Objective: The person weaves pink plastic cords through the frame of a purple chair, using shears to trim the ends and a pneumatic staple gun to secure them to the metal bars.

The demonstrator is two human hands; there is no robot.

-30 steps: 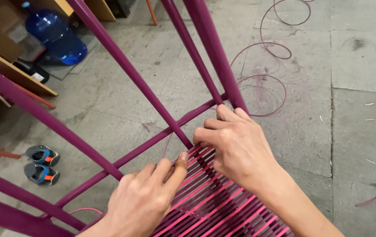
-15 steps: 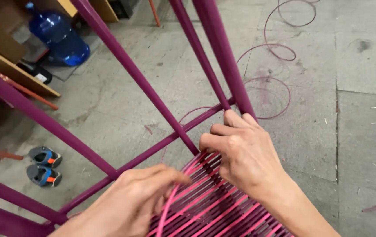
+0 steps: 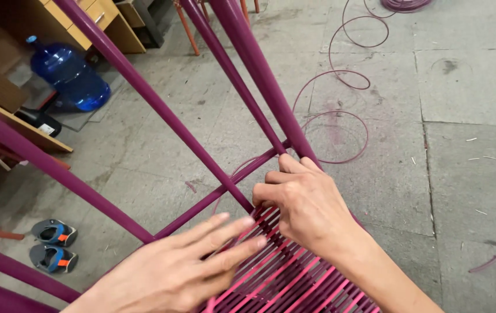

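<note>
My right hand (image 3: 309, 206) grips the cross bar of the purple metal frame (image 3: 161, 107) at the corner where an upright tube meets it, fingers curled tight around the bar and the cords there; whether a loose cord end is pinched in it, I cannot tell. My left hand (image 3: 172, 269) lies flat and open, fingers spread and a little blurred, over the near edge of the woven panel (image 3: 294, 278), its fingertips resting on the pink and purple cords close to my right knuckles. The panel fills the bottom of the frame below both hands, strands running tight and side by side up to the cross bar. A loose purple cord (image 3: 341, 98) curls in loops across the concrete floor (image 3: 468, 145) beyond the frame, toward the far edge. On the floor at the left edge sit a pair of sandals (image 3: 51, 246), and farther back a blue water jug (image 3: 71, 75) stands beside a wooden cabinet (image 3: 94, 17)
</note>
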